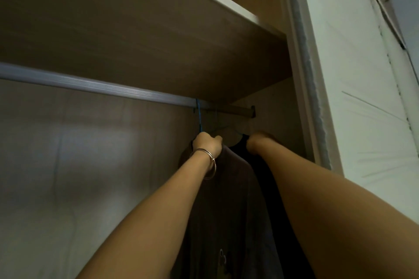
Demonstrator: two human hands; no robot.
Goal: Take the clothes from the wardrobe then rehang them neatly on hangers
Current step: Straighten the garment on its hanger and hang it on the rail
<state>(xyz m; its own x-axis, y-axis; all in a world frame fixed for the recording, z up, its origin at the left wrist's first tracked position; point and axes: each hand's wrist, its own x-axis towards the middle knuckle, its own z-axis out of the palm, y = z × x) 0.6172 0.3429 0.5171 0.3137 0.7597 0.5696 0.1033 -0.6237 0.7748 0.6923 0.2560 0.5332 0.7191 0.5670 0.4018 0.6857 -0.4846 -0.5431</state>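
Note:
A dark brown garment (229,199) hangs at the right end of the wardrobe rail (95,87) from a blue hanger (199,118). My left hand (207,144), with a bangle on its wrist, is closed on the garment's shoulder just under the hanger hook. Behind it hangs a black garment (267,183) on a thin hanger whose hook is faint. My right hand (257,142) grips the black garment's shoulder, its fingers mostly hidden behind the cloth.
A wooden shelf (158,36) runs just above the rail. The wardrobe's right side wall (276,120) and a white door edge (353,79) are close beside the clothes. The rail's left stretch carries nothing, with the back panel (79,165) behind it.

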